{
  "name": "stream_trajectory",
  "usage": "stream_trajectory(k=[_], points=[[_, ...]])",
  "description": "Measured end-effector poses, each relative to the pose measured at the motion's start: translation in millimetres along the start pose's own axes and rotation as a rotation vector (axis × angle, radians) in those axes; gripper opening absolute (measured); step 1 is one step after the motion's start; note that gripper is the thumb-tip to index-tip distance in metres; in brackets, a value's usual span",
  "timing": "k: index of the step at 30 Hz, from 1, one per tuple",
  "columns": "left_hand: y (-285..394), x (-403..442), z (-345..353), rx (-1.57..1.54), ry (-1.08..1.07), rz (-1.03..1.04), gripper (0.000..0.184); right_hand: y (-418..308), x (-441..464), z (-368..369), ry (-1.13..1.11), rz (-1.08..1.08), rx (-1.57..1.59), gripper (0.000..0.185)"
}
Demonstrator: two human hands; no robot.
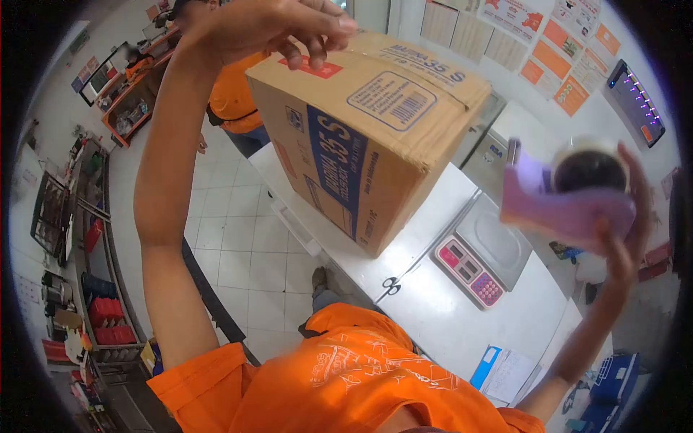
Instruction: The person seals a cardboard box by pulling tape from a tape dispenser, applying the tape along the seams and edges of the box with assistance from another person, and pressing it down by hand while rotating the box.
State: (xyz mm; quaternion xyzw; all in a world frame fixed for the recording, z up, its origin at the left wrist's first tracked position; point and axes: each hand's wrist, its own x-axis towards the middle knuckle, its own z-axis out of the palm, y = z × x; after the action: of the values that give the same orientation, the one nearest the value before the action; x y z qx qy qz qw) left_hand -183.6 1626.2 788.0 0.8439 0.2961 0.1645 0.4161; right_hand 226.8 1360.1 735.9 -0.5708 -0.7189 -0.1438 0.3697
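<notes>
A large cardboard box (339, 159) with blue print stands on the white table (397, 281). Above its top far-left edge is my left hand (307, 29), its fingers loosely bent and apart, holding nothing that I can see. Out to the right, my right hand (624, 209) grips a purple tape dispenser (567, 206) with a roll of tape in it, raised over the table and clear of the box. The dispenser and hand are slightly blurred. Fingers on its far side are partly hidden.
Right of the box lies a weighing scale (473, 270). Black scissors (391, 286) rest at the table's near edge, papers (507, 375) at lower right. Behind the box stands a person in orange (234, 94). Shelves (108, 317) line the left side.
</notes>
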Motion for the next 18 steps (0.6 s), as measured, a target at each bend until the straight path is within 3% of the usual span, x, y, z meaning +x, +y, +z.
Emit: stream_trajectory(k=[5,8,10,11,14,18], points=[[-59.0,32.1,-77.5,-0.032,-0.016,-0.005,0.044,-22.8,98.3,30.7,-0.09,0.008,0.109,0.091],[-93.8,43.3,-98.5,0.074,0.152,0.082,0.038,-29.4,140.8,56.0,-0.132,0.003,0.218,0.078],[-126.1,58.4,-128.8,0.016,0.065,0.071,0.039,-44.8,171.9,76.5,-0.194,-0.05,0.307,0.075],[-142.5,65.5,-141.9,-0.014,0.02,0.065,0.04,-50.7,186.8,83.2,-0.309,0.037,0.338,0.075],[-183.8,80.7,-156.1,-0.116,0.101,0.068,0.037,-48.2,234.0,116.4,-0.358,-0.186,0.228,0.073],[-251.0,119.6,-184.3,-0.274,0.012,-0.046,0.037,-54.1,287.4,153.0,-0.578,-0.086,0.151,0.071]])
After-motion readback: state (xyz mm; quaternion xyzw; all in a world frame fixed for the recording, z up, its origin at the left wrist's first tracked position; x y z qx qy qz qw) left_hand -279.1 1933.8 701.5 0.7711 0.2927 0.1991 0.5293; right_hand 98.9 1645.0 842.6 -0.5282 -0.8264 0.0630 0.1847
